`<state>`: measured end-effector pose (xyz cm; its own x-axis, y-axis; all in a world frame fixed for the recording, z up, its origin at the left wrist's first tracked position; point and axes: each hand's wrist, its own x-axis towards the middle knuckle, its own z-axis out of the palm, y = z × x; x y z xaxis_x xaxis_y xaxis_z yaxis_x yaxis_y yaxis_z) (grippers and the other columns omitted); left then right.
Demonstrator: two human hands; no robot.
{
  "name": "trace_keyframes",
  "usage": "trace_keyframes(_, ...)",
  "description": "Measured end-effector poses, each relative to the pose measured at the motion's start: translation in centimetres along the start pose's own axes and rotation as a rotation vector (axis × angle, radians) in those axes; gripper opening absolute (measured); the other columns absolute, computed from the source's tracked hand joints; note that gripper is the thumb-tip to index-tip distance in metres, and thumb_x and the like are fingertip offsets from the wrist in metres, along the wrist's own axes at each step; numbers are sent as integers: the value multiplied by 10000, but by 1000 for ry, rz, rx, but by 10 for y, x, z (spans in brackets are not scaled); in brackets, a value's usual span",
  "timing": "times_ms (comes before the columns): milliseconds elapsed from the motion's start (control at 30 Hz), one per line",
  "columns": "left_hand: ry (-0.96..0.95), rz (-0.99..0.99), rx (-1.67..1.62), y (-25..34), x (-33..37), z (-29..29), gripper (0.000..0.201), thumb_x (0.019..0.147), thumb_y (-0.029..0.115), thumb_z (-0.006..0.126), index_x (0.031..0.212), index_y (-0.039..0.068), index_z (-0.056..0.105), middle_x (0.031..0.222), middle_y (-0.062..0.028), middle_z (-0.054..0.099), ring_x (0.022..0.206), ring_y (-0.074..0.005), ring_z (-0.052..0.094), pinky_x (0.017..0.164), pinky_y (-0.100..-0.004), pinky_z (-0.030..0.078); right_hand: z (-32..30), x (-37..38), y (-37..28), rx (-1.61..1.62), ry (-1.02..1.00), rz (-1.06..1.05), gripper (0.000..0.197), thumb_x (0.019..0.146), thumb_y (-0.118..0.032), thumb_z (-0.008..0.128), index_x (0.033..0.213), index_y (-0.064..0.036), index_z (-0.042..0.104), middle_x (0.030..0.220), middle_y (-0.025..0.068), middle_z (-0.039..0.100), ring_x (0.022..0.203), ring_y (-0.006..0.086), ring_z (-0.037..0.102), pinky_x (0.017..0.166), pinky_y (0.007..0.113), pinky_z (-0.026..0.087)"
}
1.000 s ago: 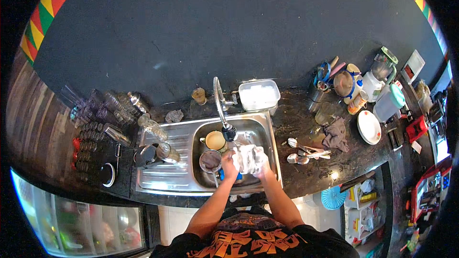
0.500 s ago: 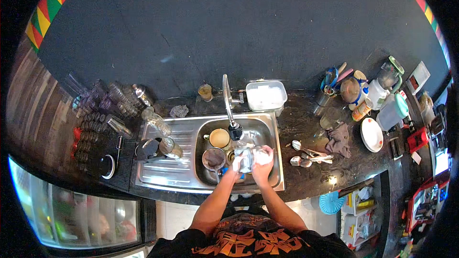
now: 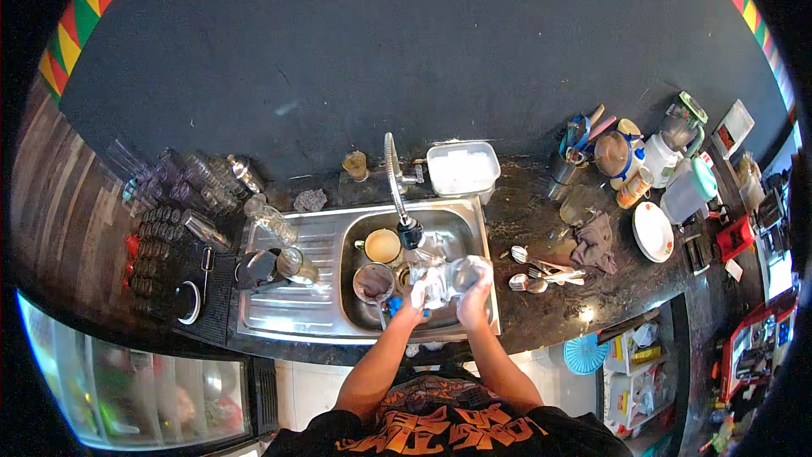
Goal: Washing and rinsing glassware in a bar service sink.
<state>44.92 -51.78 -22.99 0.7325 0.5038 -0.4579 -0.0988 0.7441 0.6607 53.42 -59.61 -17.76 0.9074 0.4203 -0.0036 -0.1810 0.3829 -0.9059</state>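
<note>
Over the right half of the steel sink (image 3: 484,245), both hands hold a clear glass vessel (image 3: 436,283), whose exact kind I cannot make out. My left hand (image 3: 414,303) grips its left end. My right hand (image 3: 476,303) is wrapped round the right end, fingers upward. The black spray head (image 3: 412,234) of the spring-hose faucet (image 3: 392,173) hangs just behind the vessel, water running below it. Left of my hands in the basin are a cream mug (image 3: 382,245) and a round metal-rimmed pot or strainer (image 3: 373,283). A blue item shows partly beside my left wrist.
A drainboard (image 3: 279,305) at left carries a glass jar (image 3: 296,266) and a dark pitcher (image 3: 258,268). Rows of glasses (image 3: 159,228) stand farther left. Right of the sink lie spoons and forks (image 3: 550,272), a grey cloth (image 3: 595,243) and a white bowl (image 3: 653,232). A plastic tub (image 3: 463,167) stands behind.
The glass vessel has turned slightly between my hands, and my right hand has shifted to its outer right side. The whole view has moved a little.
</note>
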Motion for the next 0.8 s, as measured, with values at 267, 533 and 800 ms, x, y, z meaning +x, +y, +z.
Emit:
trace_keyframes(267,322,418,561,14,-17,30,290,777,186,555,1013,29,497,936,-65,566,840,-141,532,711,-289,437,11,13,-10,-827,-131,-24,325,670,-40,555,983,-54,470,818,138,598,769,202,597,657,321,453)
trace_keyframes(533,429,517,122,-17,5,-3,362,785,266,577,1059,48,484,962,-48,542,854,-145,522,736,-286,431,11,-20,0,-617,-123,-145,337,613,-22,565,938,-24,478,780,124,558,762,186,557,679,292,436)
trace_keyframes(800,-127,21,-221,23,-11,-5,413,778,270,501,1135,70,448,1043,-91,542,902,-219,562,702,-388,496,4,22,-6,152,-447,322,358,626,25,521,979,-32,511,868,57,566,851,179,555,752,278,452)
